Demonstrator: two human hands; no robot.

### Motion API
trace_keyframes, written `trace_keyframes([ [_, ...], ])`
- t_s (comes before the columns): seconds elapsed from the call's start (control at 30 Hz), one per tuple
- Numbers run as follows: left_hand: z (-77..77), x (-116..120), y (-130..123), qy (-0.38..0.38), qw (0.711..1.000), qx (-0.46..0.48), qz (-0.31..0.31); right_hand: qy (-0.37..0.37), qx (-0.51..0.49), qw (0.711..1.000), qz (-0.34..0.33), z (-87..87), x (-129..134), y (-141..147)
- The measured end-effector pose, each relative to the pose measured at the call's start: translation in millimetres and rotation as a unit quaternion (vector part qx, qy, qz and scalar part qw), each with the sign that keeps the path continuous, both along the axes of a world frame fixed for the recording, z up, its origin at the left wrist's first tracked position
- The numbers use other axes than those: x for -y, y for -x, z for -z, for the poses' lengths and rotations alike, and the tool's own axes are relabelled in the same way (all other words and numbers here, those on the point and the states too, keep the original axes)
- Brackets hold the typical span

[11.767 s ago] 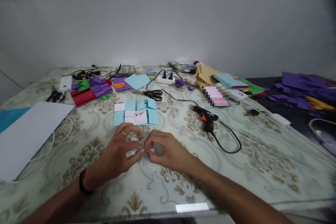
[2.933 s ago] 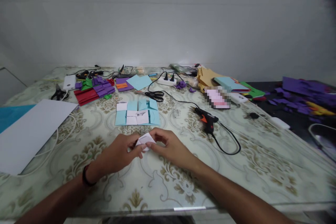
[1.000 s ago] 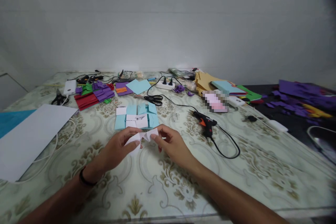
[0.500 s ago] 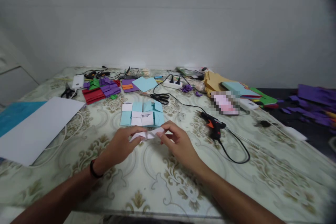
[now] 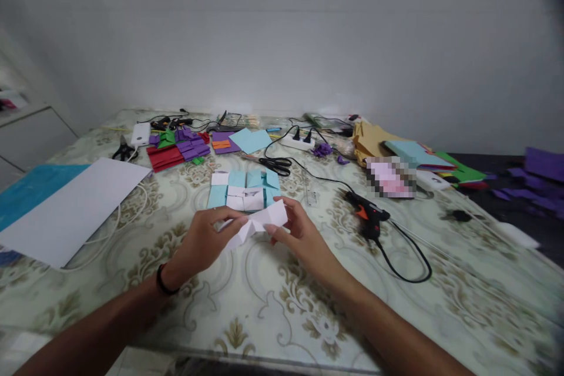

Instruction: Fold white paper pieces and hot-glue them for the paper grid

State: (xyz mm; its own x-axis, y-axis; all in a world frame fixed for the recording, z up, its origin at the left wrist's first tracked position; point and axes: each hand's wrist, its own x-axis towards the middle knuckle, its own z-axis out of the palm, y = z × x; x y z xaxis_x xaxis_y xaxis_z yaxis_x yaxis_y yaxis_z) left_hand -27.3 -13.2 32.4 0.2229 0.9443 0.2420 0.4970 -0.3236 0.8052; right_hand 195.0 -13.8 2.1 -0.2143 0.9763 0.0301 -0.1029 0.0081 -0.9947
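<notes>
A small creased piece of white paper [image 5: 259, 222] is held between my two hands above the table. My left hand [image 5: 212, 237] pinches its left end between thumb and fingers. At the other end, my right hand [image 5: 296, 224] grips it with the thumb in front and the fingers behind. Just beyond my hands lie folded light-blue papers [image 5: 238, 178] with folded white pieces [image 5: 241, 197] on and among them; the held paper and my fingers cover their near edge.
Right of my hands, a hot glue gun [image 5: 369, 215] with a looping cable lies on the patterned tablecloth. Black-handled scissors [image 5: 277, 164] and a power strip [image 5: 298, 141] are farther back. White sheets [image 5: 83, 205] and folded coloured papers [image 5: 176, 150] lie to the left.
The white paper has been opened out and tilted, so more of its creased face shows, its right end raised. Both hands still hold it. The whole view has shifted slightly.
</notes>
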Motion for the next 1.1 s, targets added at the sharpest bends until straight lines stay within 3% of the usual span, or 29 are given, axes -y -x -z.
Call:
trace_keyframes([
  [0.17,2.9,2.2,-0.3,-0.017,0.999,0.017,0.031,0.072,-0.014,0.995,-0.064,1.1,0.5,-1.2],
  [0.37,9.1,-3.3,0.4,0.033,0.999,0.005,0.029,0.036,0.005,0.999,-0.017,1.0,-0.3,-3.3],
  [0.53,12.3,-6.8,2.0,0.039,0.997,0.026,0.057,-0.018,0.015,1.000,0.007,-4.2,0.0,-5.3],
  [0.7,16.6,-9.2,1.8,-0.048,0.995,0.058,-0.058,-0.169,0.020,0.985,0.013,-1.6,-2.0,-8.0],
  [0.77,16.3,-10.3,2.1,-0.008,0.996,0.050,-0.074,-0.201,0.025,0.979,-0.001,-0.5,-2.0,-8.1],
  [0.9,14.8,-12.1,2.7,0.121,0.990,0.068,-0.025,-0.232,0.041,0.972,-0.004,0.0,0.2,-8.0],
  [1.1,17.6,-14.3,1.0,0.195,0.971,0.137,0.022,-0.298,0.090,0.950,0.003,-2.8,3.4,-8.3],
])
